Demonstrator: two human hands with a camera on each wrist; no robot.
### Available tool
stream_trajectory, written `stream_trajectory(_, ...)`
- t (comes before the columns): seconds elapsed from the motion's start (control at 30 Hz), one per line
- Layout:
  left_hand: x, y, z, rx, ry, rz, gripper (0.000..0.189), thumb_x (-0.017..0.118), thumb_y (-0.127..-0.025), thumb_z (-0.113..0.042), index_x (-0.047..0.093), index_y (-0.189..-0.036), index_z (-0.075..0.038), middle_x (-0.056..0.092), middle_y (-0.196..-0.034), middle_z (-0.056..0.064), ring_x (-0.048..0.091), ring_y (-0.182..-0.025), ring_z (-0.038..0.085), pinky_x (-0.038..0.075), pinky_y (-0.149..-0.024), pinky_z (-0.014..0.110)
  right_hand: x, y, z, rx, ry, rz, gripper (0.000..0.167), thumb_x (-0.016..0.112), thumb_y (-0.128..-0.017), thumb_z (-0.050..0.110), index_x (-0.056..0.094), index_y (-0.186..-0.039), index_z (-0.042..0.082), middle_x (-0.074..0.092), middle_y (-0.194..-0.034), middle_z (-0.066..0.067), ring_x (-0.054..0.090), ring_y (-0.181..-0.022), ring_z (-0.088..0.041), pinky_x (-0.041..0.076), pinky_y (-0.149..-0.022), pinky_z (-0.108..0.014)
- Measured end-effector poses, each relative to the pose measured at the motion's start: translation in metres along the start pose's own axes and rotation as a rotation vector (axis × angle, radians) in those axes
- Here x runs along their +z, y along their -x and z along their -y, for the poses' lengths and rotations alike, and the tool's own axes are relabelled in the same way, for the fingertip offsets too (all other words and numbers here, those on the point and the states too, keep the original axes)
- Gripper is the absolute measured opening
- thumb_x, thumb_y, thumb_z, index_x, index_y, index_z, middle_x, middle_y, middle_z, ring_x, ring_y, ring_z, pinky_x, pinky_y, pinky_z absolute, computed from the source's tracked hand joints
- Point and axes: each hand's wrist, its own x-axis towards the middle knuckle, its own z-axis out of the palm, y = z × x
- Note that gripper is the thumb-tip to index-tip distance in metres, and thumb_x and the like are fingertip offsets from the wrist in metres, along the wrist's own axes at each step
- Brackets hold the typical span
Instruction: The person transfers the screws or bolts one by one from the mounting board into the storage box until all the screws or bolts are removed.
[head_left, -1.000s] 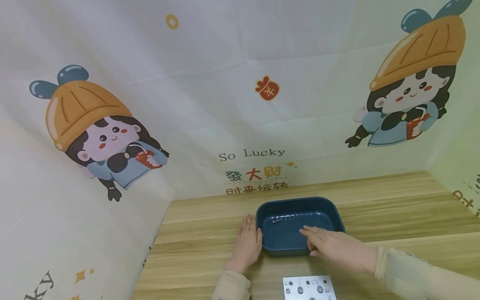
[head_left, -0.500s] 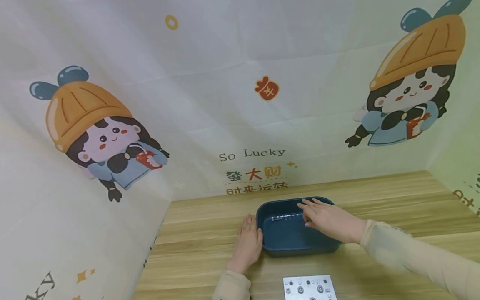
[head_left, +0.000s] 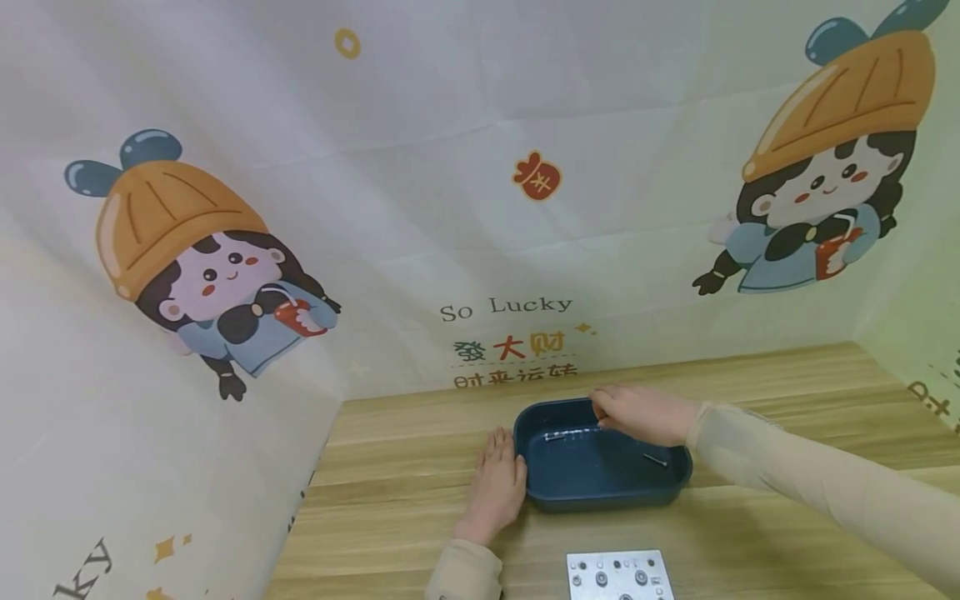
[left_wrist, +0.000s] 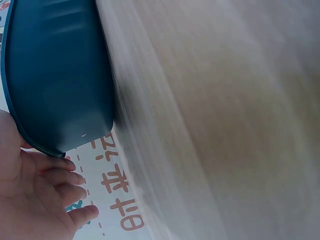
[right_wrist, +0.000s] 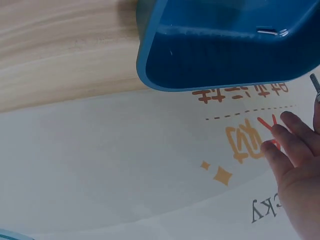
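Note:
A dark blue plastic bin (head_left: 592,483) sits on the wooden table, one screw (head_left: 555,437) lying at its back left and another screw (head_left: 656,459) at its right. My left hand (head_left: 495,483) rests against the bin's left side with fingers extended; in the left wrist view that hand (left_wrist: 40,195) touches the bin's rim. My right hand (head_left: 645,412) is over the back rim. At the edge of the right wrist view, a threaded screw (right_wrist: 315,84) sticks out from the fingertips of the right hand (right_wrist: 305,175), which pinches it; the thumb is mostly out of frame.
A silver metal plate (head_left: 618,575) with holes and round fittings lies in front of the bin, cut off by the frame's lower edge. White printed cloth (head_left: 405,250) hangs behind and beside the wooden table (head_left: 390,483).
My right hand has moved from the bin's right front to its back rim, and its fingers are more curled. The screw at the right is now uncovered. My left hand stays put.

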Motion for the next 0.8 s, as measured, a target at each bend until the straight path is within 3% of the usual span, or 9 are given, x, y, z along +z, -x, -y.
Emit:
stream_trajectory(0.27,0.001,0.0,0.001,0.006,-0.01,0.0,0.05,0.038,-0.104,-0.017,0.039,-0.144,0.013,0.033,-0.153,0.031,0.029,-0.145,0.043,0.027,-0.116,0.06,0.007,-0.013,0.001,-0.057,0.059,0.067,0.014,0.068,-0.093,0.017,0.056,-0.088,0.013,0.057,-0.081,0.005,0.052,-0.069,-0.006,0.048,-0.063,-0.023)
stream_trajectory(0.47,0.0,0.0,0.001,0.007,-0.015,-0.008,0.05,0.038,-0.103,-0.016,0.04,-0.143,0.013,0.034,-0.153,0.031,0.03,-0.145,0.043,0.028,-0.115,0.06,0.017,-0.018,0.001,-0.03,0.028,0.159,0.01,0.066,-0.094,0.018,0.059,-0.088,0.013,0.066,-0.083,0.002,0.063,-0.072,-0.01,0.053,-0.064,-0.023)
stream_trajectory(0.8,-0.001,0.0,0.001,0.009,-0.029,-0.001,0.05,0.038,-0.104,-0.017,0.04,-0.143,0.013,0.034,-0.153,0.03,0.03,-0.145,0.043,0.028,-0.115,0.06,0.034,-0.017,0.001,-0.072,0.059,0.184,0.009,0.067,-0.093,0.016,0.059,-0.091,0.012,0.069,-0.084,0.002,0.066,-0.072,-0.01,0.053,-0.064,-0.023)
